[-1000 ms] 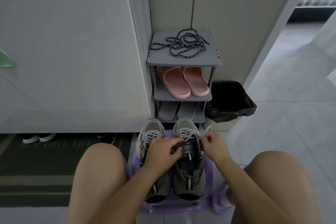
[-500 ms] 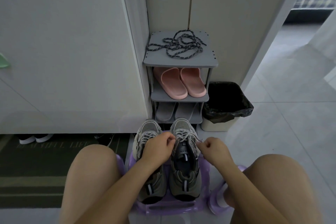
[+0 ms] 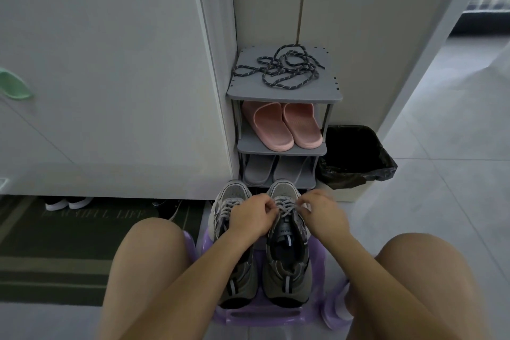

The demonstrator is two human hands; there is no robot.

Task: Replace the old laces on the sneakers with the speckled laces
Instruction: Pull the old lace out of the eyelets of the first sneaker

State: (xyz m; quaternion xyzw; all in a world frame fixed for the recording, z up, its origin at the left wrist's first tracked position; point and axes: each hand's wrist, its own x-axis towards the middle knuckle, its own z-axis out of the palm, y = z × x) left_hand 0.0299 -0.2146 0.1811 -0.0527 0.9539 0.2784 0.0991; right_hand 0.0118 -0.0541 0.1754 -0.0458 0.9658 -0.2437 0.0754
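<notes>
Grey mesh sneakers (image 3: 287, 284) stand on a glossy purple plastic stool (image 3: 259, 315); left hand (image 3: 252, 215) and right hand (image 3: 323, 212) pinch the flat old laces (image 3: 287, 210) of the right-side shoe between curled fingers (image 3: 269, 205); ropy speckled laces (image 3: 281, 70) lie tangled atop the grey rack (image 3: 284, 97) beyond, above smooth pink slippers (image 3: 281, 125); a black-lined bin (image 3: 356, 157) stands beside it.

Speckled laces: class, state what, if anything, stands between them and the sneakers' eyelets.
The old grey laces occupy the eyelets of the right sneaker, where the left hand and right hand pinch them; the left sneaker is laced too. Nothing covers the speckled laces.
</notes>
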